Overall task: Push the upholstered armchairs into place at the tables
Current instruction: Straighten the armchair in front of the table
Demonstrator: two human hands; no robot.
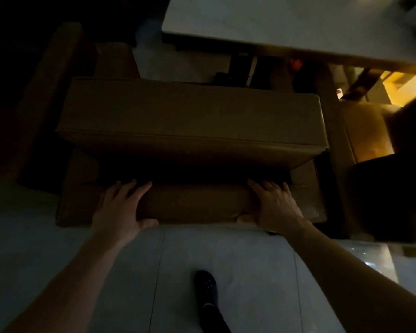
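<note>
Armchair point(192, 121): backrest top gripped by L hand point(120, 207) and R hand point(274, 205). Table point(286, 22) at 12 o'clock, gap visible. Push judged unfinished; seat not yet tucked under.

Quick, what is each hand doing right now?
Left hand: gripping the armchair backrest.
Right hand: gripping the same backrest.

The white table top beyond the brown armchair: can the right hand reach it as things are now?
Probably not. The right hand grips the brown upholstered armchair's backrest, and the whole seat lies between it and the white table top. The left hand grips the same backrest.
</note>
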